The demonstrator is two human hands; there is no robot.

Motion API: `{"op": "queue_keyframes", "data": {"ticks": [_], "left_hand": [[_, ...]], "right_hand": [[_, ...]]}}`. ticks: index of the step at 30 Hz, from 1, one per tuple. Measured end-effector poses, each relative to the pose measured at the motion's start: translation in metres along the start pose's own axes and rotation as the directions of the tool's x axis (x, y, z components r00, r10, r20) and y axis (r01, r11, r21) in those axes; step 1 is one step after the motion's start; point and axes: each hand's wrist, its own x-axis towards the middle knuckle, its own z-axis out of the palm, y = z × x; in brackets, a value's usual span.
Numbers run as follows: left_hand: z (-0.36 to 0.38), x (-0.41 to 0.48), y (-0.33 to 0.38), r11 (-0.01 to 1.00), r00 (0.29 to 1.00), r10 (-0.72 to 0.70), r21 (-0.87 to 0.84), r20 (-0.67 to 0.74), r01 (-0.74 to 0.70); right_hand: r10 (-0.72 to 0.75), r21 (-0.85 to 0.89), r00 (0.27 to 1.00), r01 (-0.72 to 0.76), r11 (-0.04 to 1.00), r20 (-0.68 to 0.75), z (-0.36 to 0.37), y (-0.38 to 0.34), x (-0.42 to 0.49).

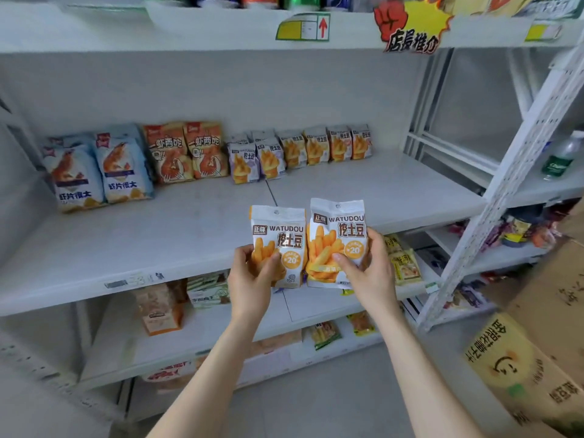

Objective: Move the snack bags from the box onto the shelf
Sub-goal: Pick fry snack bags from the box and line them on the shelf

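Observation:
My left hand (pixel 252 279) grips a white and orange WATUDOU snack bag (pixel 284 235) by its lower left corner. My right hand (pixel 369 270) holds a second, matching snack bag (pixel 339 229) by its lower right side. Both bags stand upright, side by side, in front of the white shelf (pixel 158 241), just above its front edge. At the back of that shelf stands a row of the same small bags (pixel 316 147). The cardboard box (pixel 543 349) sits at the lower right, partly cut off by the frame.
Blue shrimp-chip bags (pixel 98 172) and orange shrimp bags (pixel 186 153) fill the shelf's back left. Lower shelves hold other snack packs (pixel 158 308). A slanted white upright (pixel 512 172) borders the right side, with a bottle (pixel 561 156) beyond it.

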Motion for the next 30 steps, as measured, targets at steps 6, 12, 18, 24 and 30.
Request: {"op": "queue_keyframes", "data": {"ticks": [6, 12, 18, 24, 30], "left_hand": [[0.04, 0.052, 0.006, 1.0, 1.0, 0.015, 0.008, -0.009, -0.015], [0.107, 0.1, 0.007, 1.0, 0.999, 0.023, -0.015, -0.049, -0.024], [0.169, 0.152, 0.003, 1.0, 0.993, 0.019, -0.005, -0.113, -0.02], [0.211, 0.221, -0.015, 1.0, 0.989, 0.014, 0.018, -0.145, -0.011], [0.251, 0.29, -0.037, 0.999, 0.988, 0.037, 0.018, -0.15, -0.035]], "right_hand": [[-0.031, 0.038, 0.999, 0.03, 0.999, 0.029, 0.003, 0.011, 0.065], [-0.064, 0.043, 0.997, 0.062, 0.997, 0.048, -0.008, 0.042, 0.146], [-0.088, 0.035, 0.992, 0.085, 0.996, 0.087, -0.006, 0.083, 0.232], [-0.102, 0.022, 0.99, 0.101, 0.995, 0.098, 0.014, 0.119, 0.309], [-0.125, 0.036, 0.988, 0.123, 0.992, 0.087, 0.043, 0.154, 0.382]]}}
